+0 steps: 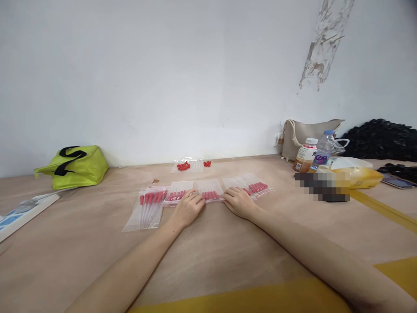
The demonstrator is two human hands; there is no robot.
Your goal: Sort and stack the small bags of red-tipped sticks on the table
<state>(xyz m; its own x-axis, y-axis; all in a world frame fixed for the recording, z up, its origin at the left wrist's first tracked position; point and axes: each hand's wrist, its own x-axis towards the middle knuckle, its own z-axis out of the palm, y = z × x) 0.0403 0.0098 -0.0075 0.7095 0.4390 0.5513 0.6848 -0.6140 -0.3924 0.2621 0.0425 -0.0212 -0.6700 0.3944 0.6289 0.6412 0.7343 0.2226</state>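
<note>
Two bare hands rest on a row of clear bags laid across a brown table; each bag holds pipettes with red bulbs. The left hand [188, 208] lies palm down, fingers loosely spread, on the near edge of the second bag [177, 192] from the left; it presses rather than grasps. The right hand [239, 202] lies the same way, flat and unclenched, on the near edge of the fourth bag [243, 186]; between the two hands sits the third bag [210, 191], its near edge just beside both sets of fingertips. The first bag [146, 208], at the left end, lies askew and nearer than the rest, untouched; a fifth bag [259, 186] overlaps the fourth at the right end.

The step in hand looks like squaring the bags into a line; the next move would seem to call for a light slide along the table, not a lift, since the bags are slippery and overlap.

Far behind the row, near the wall, loose pipettes [190, 165] lie on plastic; a green bag [73, 166] sits at far left; two bottles [314, 155] and a beige bag [308, 132] stand at far right.
</note>
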